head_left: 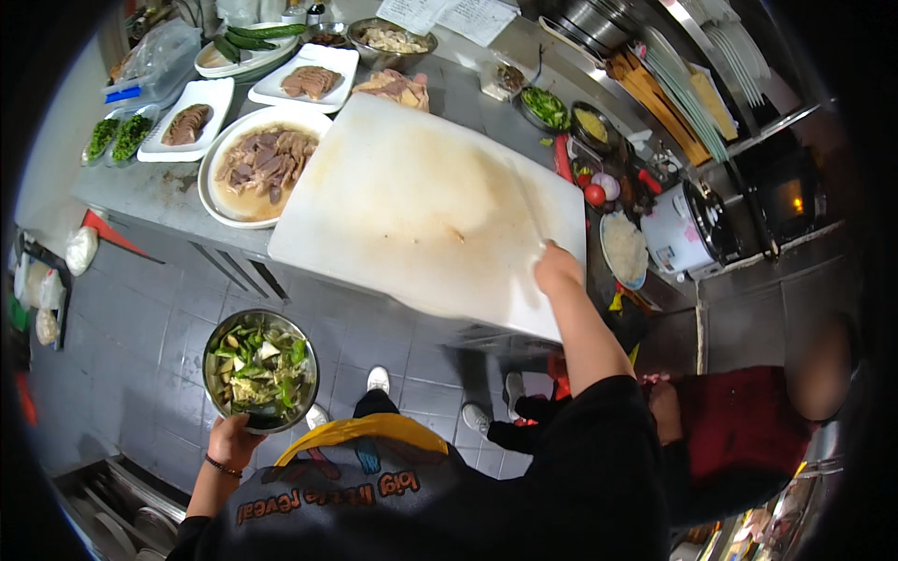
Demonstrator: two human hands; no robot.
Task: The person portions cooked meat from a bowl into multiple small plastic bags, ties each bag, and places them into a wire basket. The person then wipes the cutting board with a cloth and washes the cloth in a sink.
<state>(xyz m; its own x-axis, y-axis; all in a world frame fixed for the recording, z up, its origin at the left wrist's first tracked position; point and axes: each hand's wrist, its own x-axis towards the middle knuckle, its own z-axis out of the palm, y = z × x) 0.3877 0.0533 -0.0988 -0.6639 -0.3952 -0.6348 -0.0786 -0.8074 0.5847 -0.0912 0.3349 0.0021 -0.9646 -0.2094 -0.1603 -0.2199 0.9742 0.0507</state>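
Note:
My left hand point(235, 440) grips the near rim of a stainless steel bowl point(315, 375), held off the counter above the tiled floor. Inside it are cut green peppers point(287, 386) with pale, chopped pieces among them. On the counter lies a large white cutting board point(414, 189), stained and with a few small scraps. My right hand point(559, 268) is closed around the handle of a knife point(530, 200) at the board's right side. The blade appears as a thin line, seen nearly edge-on; whether it touches the board I cannot tell.
Left of the board stand a plate point(209, 168) of sliced meat and two white dishes point(337, 73) point(217, 105) with meat slices. Cucumbers point(259, 34) lie behind. To the right are a tomato point(594, 195), a bowl of rice point(624, 245) and a rice cooker point(677, 228). Another person point(736, 428) stands close at right.

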